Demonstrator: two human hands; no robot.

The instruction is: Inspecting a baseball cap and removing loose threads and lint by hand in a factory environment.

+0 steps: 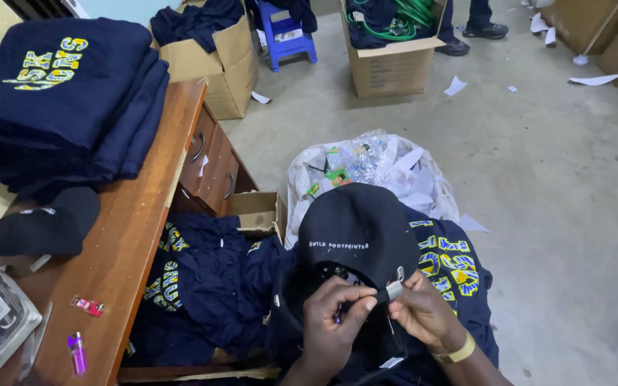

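Bare concrete floor (pixel 552 214) lies open to the right, while the wooden desk (pixel 130 236) with stacked dark shirts (pixel 73 93) blocks the left, a stuffed white sack (pixel 373 168) crowds just beyond, and cardboard boxes (pixel 391 61) stand far off.

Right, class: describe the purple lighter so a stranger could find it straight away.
Start at the wooden desk on the left and follow it to its near end. The purple lighter lies there, just past a small red packet. It is the only purple, stick-shaped thing on the desk.
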